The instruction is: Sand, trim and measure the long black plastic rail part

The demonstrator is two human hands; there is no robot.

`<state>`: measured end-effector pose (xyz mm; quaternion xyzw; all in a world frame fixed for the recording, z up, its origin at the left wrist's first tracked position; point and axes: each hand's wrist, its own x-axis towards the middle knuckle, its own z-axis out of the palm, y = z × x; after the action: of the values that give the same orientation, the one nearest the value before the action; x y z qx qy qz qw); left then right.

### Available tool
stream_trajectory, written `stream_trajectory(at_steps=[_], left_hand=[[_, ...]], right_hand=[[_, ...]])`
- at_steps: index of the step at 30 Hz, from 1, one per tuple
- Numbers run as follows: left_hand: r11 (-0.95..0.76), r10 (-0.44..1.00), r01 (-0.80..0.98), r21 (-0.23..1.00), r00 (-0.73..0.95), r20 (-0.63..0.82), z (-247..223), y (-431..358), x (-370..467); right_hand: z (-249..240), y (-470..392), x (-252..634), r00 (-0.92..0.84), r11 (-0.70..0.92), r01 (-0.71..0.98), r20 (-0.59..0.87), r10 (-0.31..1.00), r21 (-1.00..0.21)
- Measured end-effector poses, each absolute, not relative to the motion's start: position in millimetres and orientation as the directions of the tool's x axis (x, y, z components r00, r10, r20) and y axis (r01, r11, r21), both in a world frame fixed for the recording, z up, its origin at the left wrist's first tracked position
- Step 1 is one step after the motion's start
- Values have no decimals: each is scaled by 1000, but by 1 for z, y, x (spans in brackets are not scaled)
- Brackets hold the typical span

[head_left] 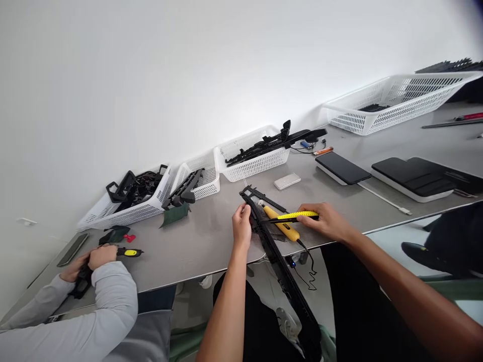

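Observation:
My left hand is closed around the upper end of a long black plastic trim piece, which slants down over the table edge towards my lap. In my right hand is a yellow-and-black utility knife, its tip against or just over the trim piece near my left fingers. Whether the tip touches the plastic I cannot tell. Beneath the knife lies a yellow corded tool shaped like a soldering iron. A black caliper rests on the table beyond my left hand.
White baskets of black plastic parts line the wall, with another basket at right. A silver box, a phone and a cable lie on the table. At left, a co-worker's hands hold a black part.

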<state>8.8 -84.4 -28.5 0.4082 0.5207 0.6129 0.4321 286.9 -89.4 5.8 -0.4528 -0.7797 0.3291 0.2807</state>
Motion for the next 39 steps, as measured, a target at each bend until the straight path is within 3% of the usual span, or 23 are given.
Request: stream_trajectory(at_steps=[7, 39], left_hand=[[-90, 956, -166, 982, -290, 39, -26, -87, 11], [-129, 944, -118, 985, -320, 85, -23, -91, 11]], right_hand=[[5, -89, 287, -434, 378, 526, 142, 890, -762], [-2, -87, 284, -443, 399, 540, 154, 883, -740]])
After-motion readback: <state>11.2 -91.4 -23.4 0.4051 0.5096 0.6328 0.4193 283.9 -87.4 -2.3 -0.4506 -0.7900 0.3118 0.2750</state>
